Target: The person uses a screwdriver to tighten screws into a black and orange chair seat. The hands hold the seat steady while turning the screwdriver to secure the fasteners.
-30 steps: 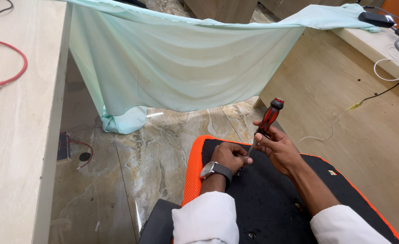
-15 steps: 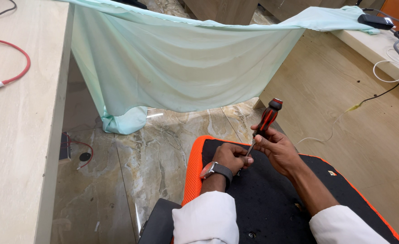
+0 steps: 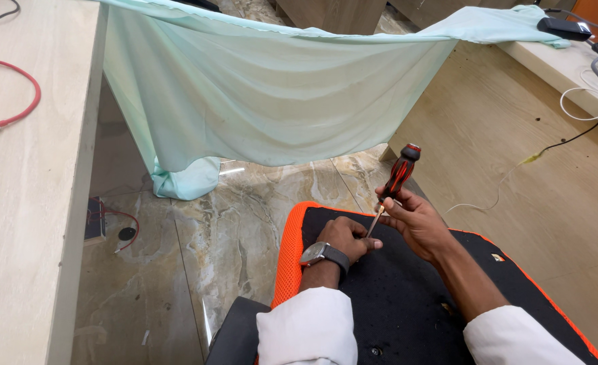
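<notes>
A person's right hand (image 3: 417,223) grips a red-and-black screwdriver (image 3: 395,182), now tilted slightly lower than a second ago, its tip meeting the clenched left hand (image 3: 346,238) on a black, orange-edged panel (image 3: 407,297). Beyond, mint cloth (image 3: 279,101) drapes over the marble floor (image 3: 245,223).

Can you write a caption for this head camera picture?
Right hand tilts a red-and-black screwdriver toward the left hand on a black, orange-edged pad.

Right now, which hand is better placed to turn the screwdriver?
Right, probably. The right hand already grips the screwdriver below its red-and-black handle, tip angled down toward the left hand, which rests fisted on the black orange-edged panel at the tip, seemingly steadying it.
</notes>
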